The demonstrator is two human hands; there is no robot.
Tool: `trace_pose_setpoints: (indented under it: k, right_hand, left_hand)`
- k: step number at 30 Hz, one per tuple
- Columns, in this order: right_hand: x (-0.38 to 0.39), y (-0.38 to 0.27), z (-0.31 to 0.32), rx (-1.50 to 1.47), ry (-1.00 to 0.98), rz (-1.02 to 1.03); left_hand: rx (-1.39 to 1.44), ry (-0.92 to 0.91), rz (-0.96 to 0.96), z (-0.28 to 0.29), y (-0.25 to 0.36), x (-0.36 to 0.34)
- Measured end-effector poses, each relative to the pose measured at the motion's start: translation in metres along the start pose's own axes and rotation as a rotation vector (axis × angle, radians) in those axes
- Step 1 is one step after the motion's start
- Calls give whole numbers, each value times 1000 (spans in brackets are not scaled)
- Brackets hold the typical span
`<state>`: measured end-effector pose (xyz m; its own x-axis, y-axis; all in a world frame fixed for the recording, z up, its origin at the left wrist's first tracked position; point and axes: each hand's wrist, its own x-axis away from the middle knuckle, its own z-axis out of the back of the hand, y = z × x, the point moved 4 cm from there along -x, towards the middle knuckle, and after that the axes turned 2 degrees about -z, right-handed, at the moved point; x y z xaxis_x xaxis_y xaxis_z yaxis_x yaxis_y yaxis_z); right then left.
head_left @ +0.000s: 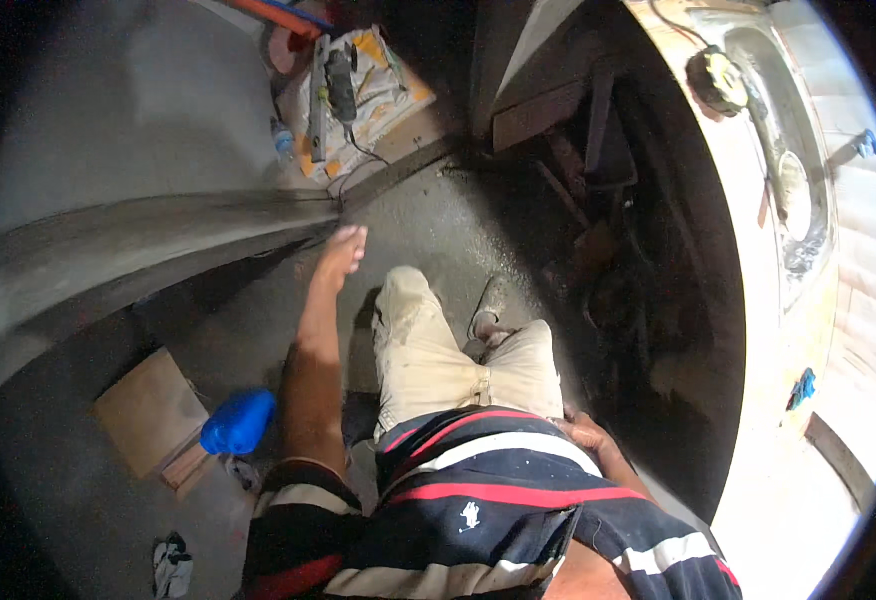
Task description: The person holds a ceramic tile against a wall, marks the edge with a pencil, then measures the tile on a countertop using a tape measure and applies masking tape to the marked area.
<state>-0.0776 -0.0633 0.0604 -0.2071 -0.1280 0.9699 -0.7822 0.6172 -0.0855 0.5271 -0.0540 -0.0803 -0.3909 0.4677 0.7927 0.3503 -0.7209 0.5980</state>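
Observation:
My left hand [343,252] hangs out ahead at the end of a bare forearm, to the left of my knee. Its fingers are loosely bent and a little apart, and I see nothing in them. Close by my right hip is my right hand [586,430], its fingers loosely stretched beside the trousers [423,375], with no object visible in it. Beyond the left hand, a dark power tool with a cord [340,85] lies on a pale, orange-marked sack [373,65], beside a long straight metal bar [318,100].
A counter [758,400] with a sink [803,270] runs along the right, a black and yellow round thing [718,82] on it. Boards lie in shadow beneath. At left are a low curved wall [158,235], a blue container [239,422] and a wooden board [153,410]. A plastic bottle [283,140] stands near the sack.

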Motion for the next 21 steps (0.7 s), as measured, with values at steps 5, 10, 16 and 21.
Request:
trace_pose_setpoints:
  k: [5,10,16,21]
  right_hand:
    - [-56,80,63,172,617,245]
    - [16,111,32,419,857,-112]
    - [42,107,-86,-378,489,-365]
    - [62,53,-130,-606,457,-392]
  left_hand:
    - [-134,-74,-45,-34,77,-154]
    - [-108,-82,-121,-54,116,-344]
    - [-550,407,-394,-4,130,-563]
    - [-796,547,-472,-20,136,-609]
